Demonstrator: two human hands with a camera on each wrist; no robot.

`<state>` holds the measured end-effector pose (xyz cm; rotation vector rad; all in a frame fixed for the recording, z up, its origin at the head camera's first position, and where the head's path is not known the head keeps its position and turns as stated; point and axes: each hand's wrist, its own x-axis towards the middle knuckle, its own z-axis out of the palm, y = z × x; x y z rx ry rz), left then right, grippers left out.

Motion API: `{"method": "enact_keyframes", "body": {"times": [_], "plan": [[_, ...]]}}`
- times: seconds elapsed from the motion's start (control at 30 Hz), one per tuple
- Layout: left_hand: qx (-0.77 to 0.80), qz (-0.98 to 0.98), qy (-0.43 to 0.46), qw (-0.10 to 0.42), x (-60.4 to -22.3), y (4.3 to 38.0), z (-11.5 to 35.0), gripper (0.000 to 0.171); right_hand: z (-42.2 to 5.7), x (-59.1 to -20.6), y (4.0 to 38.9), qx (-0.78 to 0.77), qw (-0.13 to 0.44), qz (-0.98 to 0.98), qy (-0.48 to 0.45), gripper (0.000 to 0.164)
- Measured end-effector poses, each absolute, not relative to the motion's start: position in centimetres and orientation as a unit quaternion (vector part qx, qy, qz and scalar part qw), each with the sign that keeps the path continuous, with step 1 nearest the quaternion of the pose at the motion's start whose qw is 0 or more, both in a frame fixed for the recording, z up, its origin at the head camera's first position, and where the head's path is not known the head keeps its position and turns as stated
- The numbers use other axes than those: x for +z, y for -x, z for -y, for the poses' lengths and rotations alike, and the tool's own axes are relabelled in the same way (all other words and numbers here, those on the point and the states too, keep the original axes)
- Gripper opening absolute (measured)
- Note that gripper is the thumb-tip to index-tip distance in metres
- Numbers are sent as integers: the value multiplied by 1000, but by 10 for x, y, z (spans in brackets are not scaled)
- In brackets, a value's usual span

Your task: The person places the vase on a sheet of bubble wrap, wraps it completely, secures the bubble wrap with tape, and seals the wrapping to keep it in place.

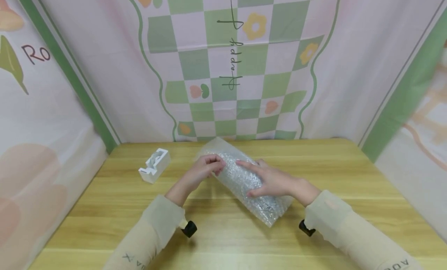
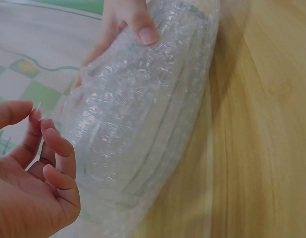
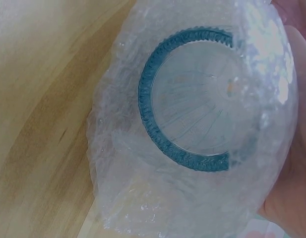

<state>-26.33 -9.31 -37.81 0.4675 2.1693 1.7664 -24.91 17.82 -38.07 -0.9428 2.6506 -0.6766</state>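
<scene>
A long bundle of bubble wrap [image 1: 241,180] lies slantwise on the table. Its open end, seen in the right wrist view, shows a clear round vessel [image 3: 187,99] with a ridged teal ring [image 3: 148,109]; the rest is hidden in the wrap. My right hand [image 1: 270,179] grips the bundle from the right, thumb on the near side and fingers spread over the far side. By the bundle's far left part, my left hand [image 1: 206,167] pinches a small clear strip [image 2: 39,110], like tape, between thumb and fingertips. The other fingers of that hand are curled.
To the left on the wooden table [image 1: 118,212] stands a white tape dispenser [image 1: 155,165]. A patterned cloth [image 1: 223,68] hangs behind the table, with more cloth on both sides. Black wrist cameras [image 1: 189,229] sit below both cuffs.
</scene>
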Motion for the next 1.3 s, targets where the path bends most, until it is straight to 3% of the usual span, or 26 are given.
{"method": "enact_keyframes", "body": {"times": [0.5, 1.3], "plan": [[609, -740, -212, 192, -369, 261, 79, 18, -179, -381, 250, -240, 128, -908, 320, 98], [609, -774, -124, 122, -389, 257, 76, 15, -177, -382, 250, -234, 129, -912, 312, 99]]}}
